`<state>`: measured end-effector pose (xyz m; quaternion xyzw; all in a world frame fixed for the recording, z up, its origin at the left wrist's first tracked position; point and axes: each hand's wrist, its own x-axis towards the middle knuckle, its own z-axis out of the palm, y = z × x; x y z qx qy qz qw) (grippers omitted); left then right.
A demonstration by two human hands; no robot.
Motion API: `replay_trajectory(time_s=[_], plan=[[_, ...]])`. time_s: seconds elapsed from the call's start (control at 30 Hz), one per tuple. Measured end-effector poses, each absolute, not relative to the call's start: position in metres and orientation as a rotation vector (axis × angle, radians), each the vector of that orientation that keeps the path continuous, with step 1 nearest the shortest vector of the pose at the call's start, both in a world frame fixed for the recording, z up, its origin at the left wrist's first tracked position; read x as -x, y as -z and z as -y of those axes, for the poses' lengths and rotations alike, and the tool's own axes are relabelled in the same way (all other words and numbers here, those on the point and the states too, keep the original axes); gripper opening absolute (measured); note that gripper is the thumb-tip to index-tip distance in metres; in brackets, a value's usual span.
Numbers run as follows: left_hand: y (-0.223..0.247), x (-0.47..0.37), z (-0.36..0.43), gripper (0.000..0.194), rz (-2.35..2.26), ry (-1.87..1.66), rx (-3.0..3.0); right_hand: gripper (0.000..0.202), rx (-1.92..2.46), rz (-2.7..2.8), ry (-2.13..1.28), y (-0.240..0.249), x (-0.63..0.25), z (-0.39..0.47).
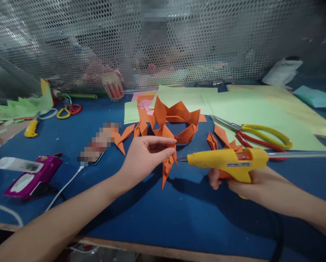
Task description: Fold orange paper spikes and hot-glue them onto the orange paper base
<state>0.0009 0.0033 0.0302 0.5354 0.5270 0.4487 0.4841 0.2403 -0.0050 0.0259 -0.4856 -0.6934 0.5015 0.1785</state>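
Between the thumb and fingers of my left hand (145,154) is a folded orange paper piece (166,168) with pointed ends, held above the table. My right hand (266,189) grips a yellow hot glue gun (225,162), and a clear glue stick (301,155) sticks out of its back. The gun's metal nozzle points left, at or very close to the edge of the folded piece; I cannot tell whether they touch. Just behind my left hand stands a ring of folded orange paper (180,116) with pointed tips. More folded orange pieces (220,136) lie behind the glue gun.
Pliers-like scissors with red and yellow handles (263,136) rest on green paper sheets (261,109). Left are a phone (97,145) with a white cable, a purple device (33,178), a yellow-handled cutter (31,127) and small scissors (68,110). A glass jar (113,86) stands by the perforated metal screen (179,43).
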Motion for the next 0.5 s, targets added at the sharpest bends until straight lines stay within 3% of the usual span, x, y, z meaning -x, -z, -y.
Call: replay_trajectory(time_s=[0.5], plan=[[-0.031, -0.002, -0.003, 0.017, -1.291, -1.070, -1.298, 0.005, 1.228, 2.114, -1.108, -0.005, -0.249, 0.005]])
